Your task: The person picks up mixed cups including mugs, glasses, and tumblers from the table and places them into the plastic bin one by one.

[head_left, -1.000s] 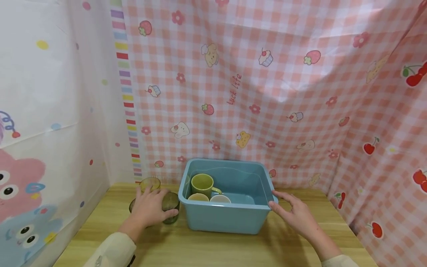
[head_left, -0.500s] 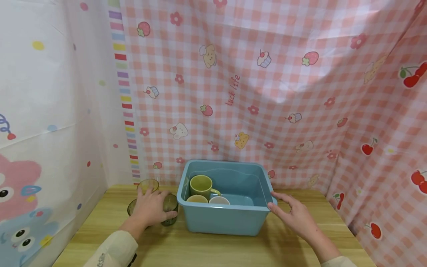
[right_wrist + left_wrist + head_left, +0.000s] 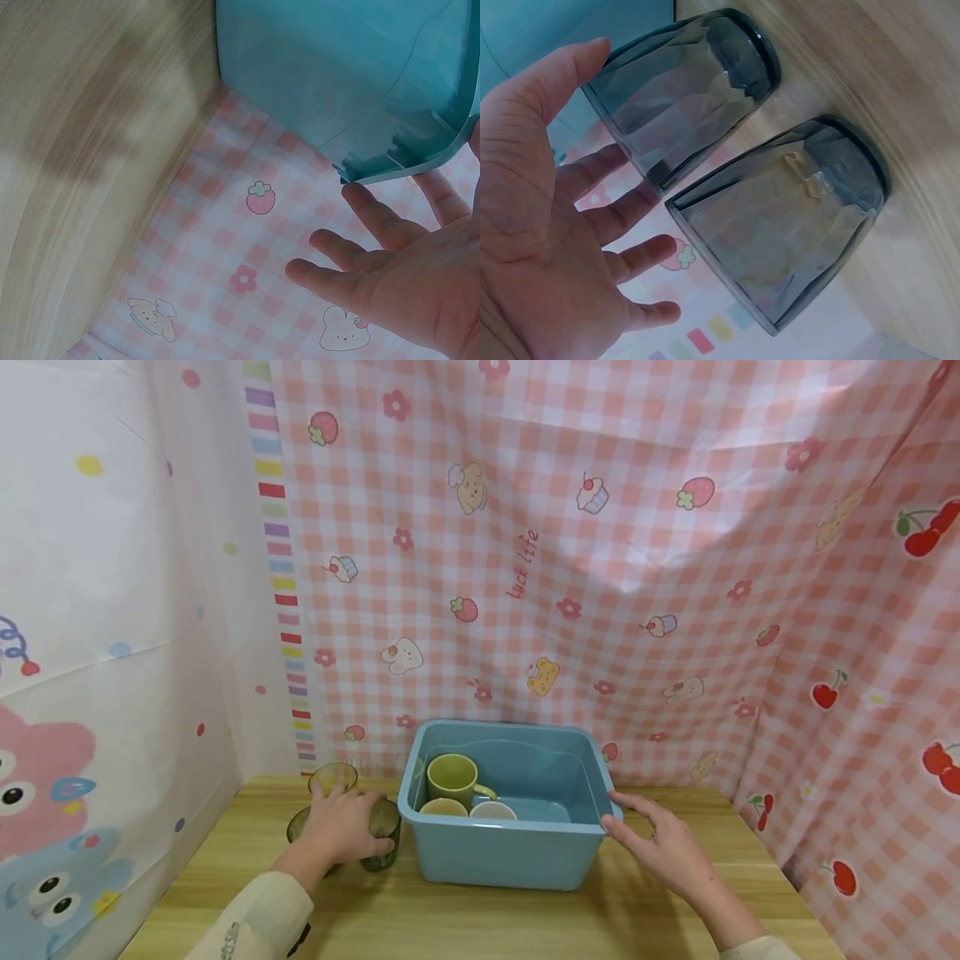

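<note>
In the head view my left hand (image 3: 337, 831) reaches over the glasses on the table's left side, its fingers spread and loosely bent. Its thumb and fingertips touch the rim of a dark tinted glass (image 3: 385, 852); the left wrist view shows this glass (image 3: 694, 90) upright beside a second dark glass (image 3: 787, 225). An amber glass (image 3: 332, 775) stands behind the hand. My right hand (image 3: 667, 843) has straight fingers at the right end of a blue plastic bin (image 3: 510, 856), fingertips touching its rim. The bin holds a green mug (image 3: 453, 772), a yellowish cup (image 3: 444, 807) and a white cup (image 3: 492, 811).
The wooden table (image 3: 465, 922) bears the bin in its middle and the glasses close to the bin's left wall. A pink checked cloth (image 3: 525, 635) hangs right behind the bin. A white printed cloth (image 3: 127, 693) hangs at the left.
The view has shifted slightly. My left thumb has dropped a little lower along the dark glass. The right hand, bin and cups stay as they were.
</note>
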